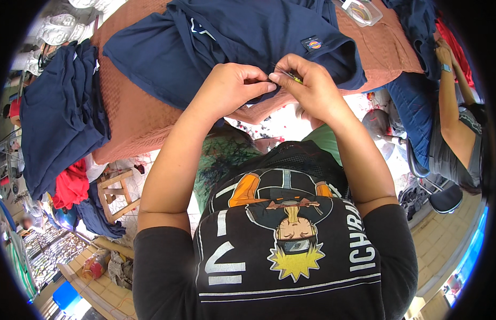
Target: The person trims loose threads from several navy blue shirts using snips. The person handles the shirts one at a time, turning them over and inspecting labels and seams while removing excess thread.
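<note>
A navy blue garment with a small dark label sewn near its hem lies spread in front of me. My left hand pinches the garment's near edge between thumb and index finger. Close beside it, thumb and finger pressed together, my right hand is closed at the same edge. A small dark and yellow tool shows inside the right hand, mostly hidden by the fingers, so its kind is unclear. The two fingertips almost meet, and whatever fine thing is between them is too small to make out.
Under the garment is a table with a brown textured cloth. A stack of navy garments hangs at its left end. A clear plastic container stands at the far right. Another person handles dark and red clothes at right. A wooden stool stands lower left.
</note>
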Demonstrator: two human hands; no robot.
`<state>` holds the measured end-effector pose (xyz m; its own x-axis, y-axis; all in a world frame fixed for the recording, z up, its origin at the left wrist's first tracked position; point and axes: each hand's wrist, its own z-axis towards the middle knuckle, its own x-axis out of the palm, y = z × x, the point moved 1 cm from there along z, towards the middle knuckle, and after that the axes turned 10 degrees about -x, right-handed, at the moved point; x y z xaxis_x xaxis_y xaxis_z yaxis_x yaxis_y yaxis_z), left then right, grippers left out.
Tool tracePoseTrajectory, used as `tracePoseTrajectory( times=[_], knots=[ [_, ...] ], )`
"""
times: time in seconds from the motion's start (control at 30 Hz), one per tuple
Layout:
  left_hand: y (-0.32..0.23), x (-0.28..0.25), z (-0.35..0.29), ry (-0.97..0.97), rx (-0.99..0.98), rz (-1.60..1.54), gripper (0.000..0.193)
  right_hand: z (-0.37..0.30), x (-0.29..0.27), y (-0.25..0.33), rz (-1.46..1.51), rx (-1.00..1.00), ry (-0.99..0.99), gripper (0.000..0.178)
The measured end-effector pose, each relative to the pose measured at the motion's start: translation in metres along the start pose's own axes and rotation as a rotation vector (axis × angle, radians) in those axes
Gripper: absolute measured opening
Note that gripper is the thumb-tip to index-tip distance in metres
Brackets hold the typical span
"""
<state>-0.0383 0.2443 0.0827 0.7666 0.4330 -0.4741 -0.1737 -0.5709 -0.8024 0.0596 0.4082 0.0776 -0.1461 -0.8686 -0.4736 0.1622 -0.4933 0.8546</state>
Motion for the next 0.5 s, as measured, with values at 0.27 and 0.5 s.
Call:
tracePoseTrajectory(
  times=[0.27, 0.5],
  knots=[
    [0.002, -0.006, -0.003, 0.065, -0.035, -0.154, 0.02, -0.01, -0.014, 0.002, -0.062, -0.126, -0.074, 0.025],
    [0.0, -0.006, -0.005, 0.052, -0.036, -0.178, 0.02, -0.023, -0.01, 0.003, -0.023, -0.169, 0.022, 0.019]
  ],
)
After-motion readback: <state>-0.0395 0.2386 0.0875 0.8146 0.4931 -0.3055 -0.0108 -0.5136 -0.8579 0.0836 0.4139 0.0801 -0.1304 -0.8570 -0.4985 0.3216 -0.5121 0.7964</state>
